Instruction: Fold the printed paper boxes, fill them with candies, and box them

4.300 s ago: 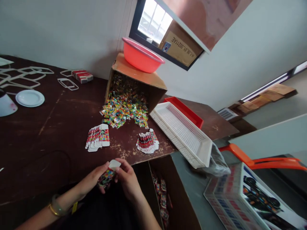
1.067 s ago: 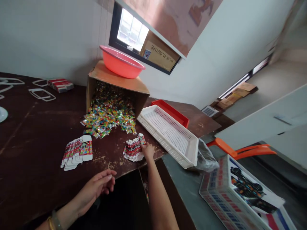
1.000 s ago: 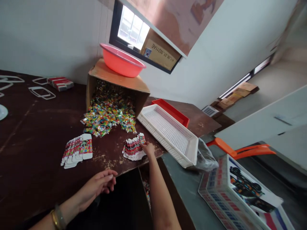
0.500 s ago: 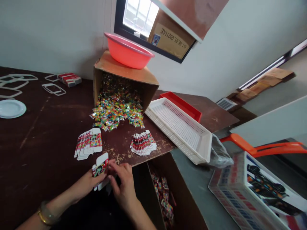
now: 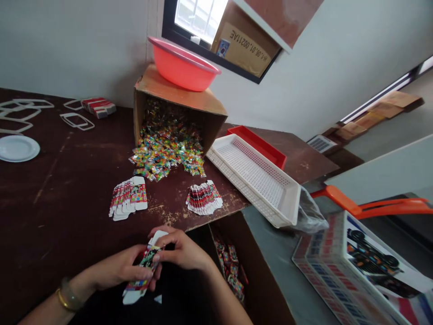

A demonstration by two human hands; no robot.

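Note:
Between my hands is a small printed candy box (image 5: 148,258), tilted, with white flaps sticking out at both ends. My left hand (image 5: 126,268) is closed around its lower part, thumb across the printed face. At the upper end, my right hand (image 5: 177,248) pinches the box near the white flap. Beyond them on the table lie two fanned stacks of flat candy boxes, a left stack (image 5: 128,198) and a right stack (image 5: 204,198). Small wrapped candy packets (image 5: 165,158) spill from a cardboard carton (image 5: 182,101) lying on its side.
A pink basin (image 5: 184,67) sits on the carton. To the right are a white perforated tray (image 5: 253,176) and a red tray (image 5: 259,146). An open cardboard box (image 5: 260,271) holding filled candy boxes stands below the table edge. A white plate (image 5: 18,149) lies far left.
The candy box has come lower and tilted over, its lower flap now showing. My right hand has moved from beside it onto its upper end. The view has shifted slightly.

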